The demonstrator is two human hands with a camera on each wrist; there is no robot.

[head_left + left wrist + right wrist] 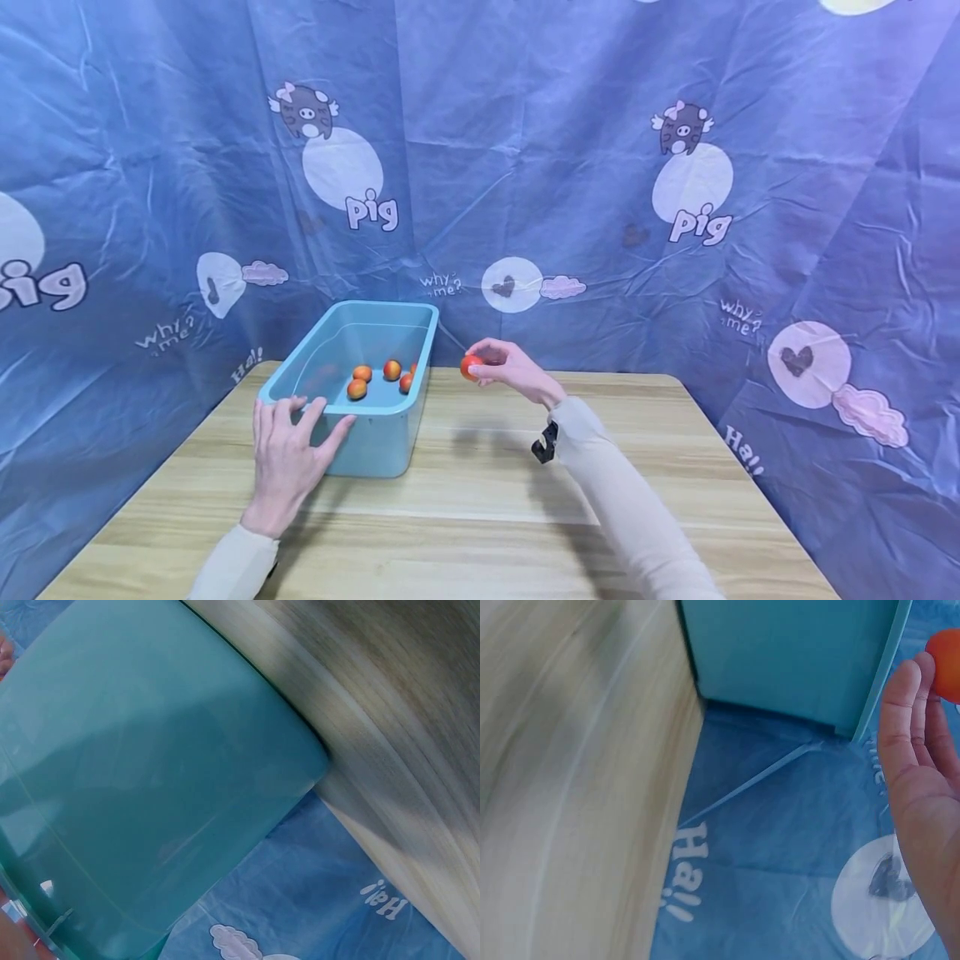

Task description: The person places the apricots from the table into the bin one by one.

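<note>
A small round red-orange fruit [471, 367] is pinched between the thumb and fingers of my right hand [510, 371], above the table just right of a light-blue bin [375, 446]. The right wrist view shows the same fruit [946, 666] at the fingertips, cut off by the frame edge. My left hand [288, 454] holds the bin's near rim, fingers over the edge and thumb along the outer front wall. Inside the bin lie several red-and-yellow fruits [357, 389]; the right wall partly hides some. The left wrist view is mostly filled by the bin's outer wall [165, 750].
The bin stands on the left part of a wood-grain table [480, 533], near its far edge. Blue printed cloth [570, 208] hangs behind and on both sides. A black clip-like piece [545, 442] sits at the right wrist.
</note>
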